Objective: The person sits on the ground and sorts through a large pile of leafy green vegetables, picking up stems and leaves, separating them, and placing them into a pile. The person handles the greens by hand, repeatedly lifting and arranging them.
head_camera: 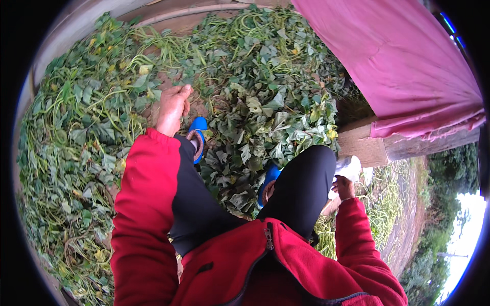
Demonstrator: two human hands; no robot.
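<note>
My left hand (174, 107) is held over the leafy green vines (245, 103), ahead of my left knee. Its thumb and fingers are drawn together, and I see nothing between them. On the right, beyond my bent knee, my right hand (344, 186) is beside a shiny white object (349, 166), perhaps plastic. The knee hides part of that object, and I cannot tell whether the fingers grip it. Cut-looking leaves and long pale stems lie thickly around my blue shoes (198, 128).
A pink cloth (402, 65) hangs at the upper right over a block ledge (361, 145). Pale stems (386, 199) lie outside beyond it, with trees (440, 214) farther off. A pale wall edge (72, 34) curves along the upper left.
</note>
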